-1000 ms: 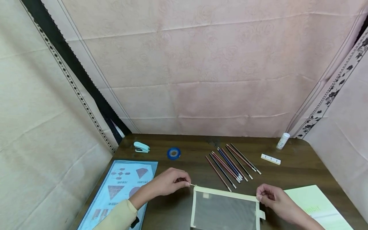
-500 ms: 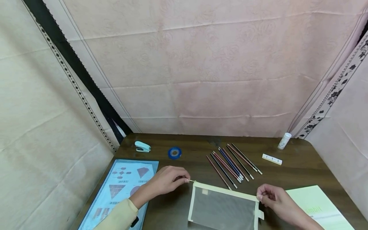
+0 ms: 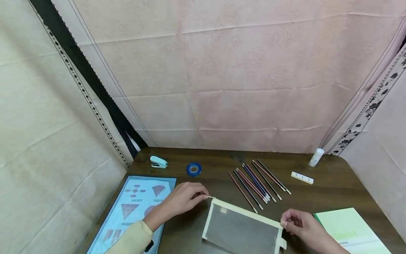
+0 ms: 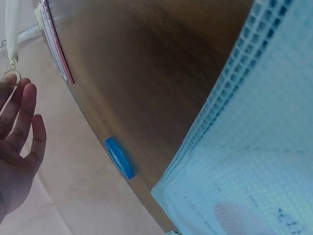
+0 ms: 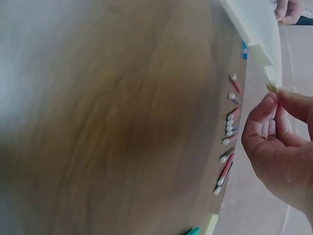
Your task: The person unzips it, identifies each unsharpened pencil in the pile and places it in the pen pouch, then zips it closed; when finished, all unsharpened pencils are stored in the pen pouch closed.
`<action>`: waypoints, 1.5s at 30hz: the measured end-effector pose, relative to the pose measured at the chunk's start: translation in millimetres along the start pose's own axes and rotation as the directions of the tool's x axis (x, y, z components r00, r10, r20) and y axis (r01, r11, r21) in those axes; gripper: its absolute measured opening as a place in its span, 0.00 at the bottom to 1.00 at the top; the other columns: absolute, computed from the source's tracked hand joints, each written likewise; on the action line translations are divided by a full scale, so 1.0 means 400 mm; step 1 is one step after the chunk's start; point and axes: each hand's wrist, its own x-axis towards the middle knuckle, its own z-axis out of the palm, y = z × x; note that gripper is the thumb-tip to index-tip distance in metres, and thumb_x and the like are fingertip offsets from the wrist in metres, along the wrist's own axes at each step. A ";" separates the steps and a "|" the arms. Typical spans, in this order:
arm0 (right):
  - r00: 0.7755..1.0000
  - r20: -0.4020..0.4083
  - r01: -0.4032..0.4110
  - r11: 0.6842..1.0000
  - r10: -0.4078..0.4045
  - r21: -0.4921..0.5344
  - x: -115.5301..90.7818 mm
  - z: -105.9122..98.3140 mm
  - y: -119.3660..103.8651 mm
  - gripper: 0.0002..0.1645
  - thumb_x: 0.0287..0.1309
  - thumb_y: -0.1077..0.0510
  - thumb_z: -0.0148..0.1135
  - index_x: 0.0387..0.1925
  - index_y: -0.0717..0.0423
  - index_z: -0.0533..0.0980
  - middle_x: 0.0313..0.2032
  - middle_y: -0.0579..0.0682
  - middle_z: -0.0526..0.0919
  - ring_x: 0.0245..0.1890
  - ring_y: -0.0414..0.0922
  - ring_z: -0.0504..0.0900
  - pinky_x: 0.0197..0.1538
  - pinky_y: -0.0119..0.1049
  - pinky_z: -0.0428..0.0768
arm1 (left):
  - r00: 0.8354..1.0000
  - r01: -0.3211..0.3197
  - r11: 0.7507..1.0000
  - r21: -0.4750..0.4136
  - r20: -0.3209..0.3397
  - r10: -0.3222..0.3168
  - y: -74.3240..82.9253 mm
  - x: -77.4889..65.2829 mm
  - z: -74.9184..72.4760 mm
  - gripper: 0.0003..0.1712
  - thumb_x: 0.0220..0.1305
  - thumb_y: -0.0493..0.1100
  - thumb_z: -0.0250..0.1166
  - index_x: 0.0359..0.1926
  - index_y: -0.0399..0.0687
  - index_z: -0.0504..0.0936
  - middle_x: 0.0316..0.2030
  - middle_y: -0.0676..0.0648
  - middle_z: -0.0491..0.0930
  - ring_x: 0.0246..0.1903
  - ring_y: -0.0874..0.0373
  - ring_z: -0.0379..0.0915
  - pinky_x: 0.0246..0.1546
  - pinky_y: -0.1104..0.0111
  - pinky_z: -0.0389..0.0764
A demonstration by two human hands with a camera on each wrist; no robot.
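Observation:
A mesh zipper pouch [image 3: 242, 227] with cream edging is held up between both hands near the front of the table. My left hand [image 3: 187, 200] pinches the small ring [image 4: 13, 77] of the zip pull at the pouch's upper left corner. My right hand [image 3: 299, 225] pinches the upper right corner between thumb and forefinger, just above a small cream tab [image 3: 283, 243]. The pouch hangs tilted, its right end lower than its left, and its bottom edge runs partly out of the head view. Whether the zip is closed I cannot tell.
Several pencils [image 3: 257, 183] lie side by side behind the pouch. Further back are a light blue stapler [image 3: 158, 162], blue tape roll [image 3: 193, 169], white eraser-like block [image 3: 302, 177] and white capped tube [image 3: 316, 157]. A blue document folder [image 3: 133, 208] lies left, a green notebook [image 3: 352, 229] right.
The pouch has tilted more, its left corner rising slightly and its right corner dropping and shifting left with my right hand. Both hands keep their pinch.

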 end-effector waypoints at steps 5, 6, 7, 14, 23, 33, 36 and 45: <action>0.996 -0.053 -0.069 0.998 0.069 0.014 -0.004 0.018 -0.033 0.15 0.62 0.50 0.61 0.40 0.60 0.75 0.30 0.49 0.80 0.28 0.36 0.77 0.30 0.32 0.78 | 0.996 0.074 0.996 -0.047 -0.036 -0.076 -0.003 0.000 0.001 0.07 0.66 0.56 0.59 0.40 0.68 0.83 0.33 0.68 0.80 0.30 0.73 0.72 0.32 0.78 0.77; 0.996 -0.060 -0.061 0.998 0.062 0.020 -0.005 0.021 -0.039 0.15 0.63 0.51 0.61 0.40 0.60 0.75 0.30 0.50 0.80 0.28 0.36 0.77 0.30 0.31 0.78 | 0.995 0.084 0.995 -0.057 -0.046 -0.087 -0.004 0.000 0.001 0.07 0.66 0.56 0.60 0.40 0.67 0.83 0.33 0.68 0.80 0.30 0.73 0.72 0.31 0.78 0.77; 0.996 -0.066 -0.053 0.998 0.054 0.021 -0.004 0.025 -0.044 0.15 0.63 0.51 0.60 0.40 0.61 0.75 0.30 0.50 0.80 0.28 0.35 0.77 0.29 0.31 0.78 | 0.994 0.090 0.994 -0.067 -0.054 -0.093 -0.004 0.000 0.002 0.07 0.66 0.56 0.60 0.40 0.67 0.83 0.33 0.68 0.80 0.29 0.72 0.72 0.31 0.78 0.77; 0.988 -0.138 -0.073 0.997 0.072 -0.005 -0.008 0.042 -0.063 0.13 0.62 0.52 0.61 0.38 0.59 0.75 0.30 0.48 0.79 0.28 0.33 0.75 0.28 0.30 0.76 | 0.988 0.144 0.983 -0.111 -0.042 -0.150 0.004 0.007 0.010 0.07 0.67 0.54 0.60 0.43 0.65 0.80 0.35 0.66 0.80 0.32 0.72 0.73 0.36 0.76 0.78; 0.914 -0.371 0.067 0.964 -0.163 -0.259 -0.022 0.081 -0.108 0.07 0.57 0.57 0.66 0.31 0.42 0.75 0.26 0.37 0.78 0.26 0.30 0.75 0.28 0.25 0.74 | 0.964 0.264 0.923 -0.279 0.034 -0.265 0.084 0.025 0.010 0.19 0.68 0.61 0.55 0.32 0.58 0.84 0.23 0.58 0.82 0.20 0.65 0.73 0.18 0.72 0.74; 0.752 -0.355 0.381 0.806 -0.555 -0.453 -0.029 0.116 -0.151 0.23 0.46 0.71 0.71 0.36 0.43 0.74 0.34 0.33 0.75 0.31 0.26 0.73 0.32 0.17 0.72 | 0.921 0.389 0.685 -0.616 0.283 -0.268 0.180 0.046 0.045 0.34 0.68 0.67 0.49 0.23 0.48 0.86 0.21 0.49 0.86 0.23 0.54 0.84 0.27 0.57 0.84; 0.732 -0.337 0.411 0.778 -0.592 -0.474 -0.035 0.130 -0.168 0.24 0.44 0.73 0.71 0.37 0.44 0.74 0.35 0.33 0.74 0.31 0.26 0.71 0.32 0.16 0.70 | 0.903 0.430 0.602 -0.673 0.330 -0.277 0.194 0.050 0.055 0.37 0.66 0.69 0.49 0.24 0.45 0.86 0.22 0.46 0.86 0.22 0.53 0.84 0.23 0.58 0.82; 0.571 -0.264 0.586 0.611 -0.777 -0.533 -0.027 0.155 -0.178 0.06 0.59 0.62 0.64 0.37 0.51 0.76 0.37 0.39 0.76 0.38 0.30 0.71 0.37 0.17 0.71 | 0.862 0.503 0.376 -0.778 0.426 -0.274 0.206 0.053 0.092 0.34 0.66 0.64 0.53 0.26 0.38 0.85 0.22 0.42 0.86 0.18 0.56 0.82 0.23 0.63 0.84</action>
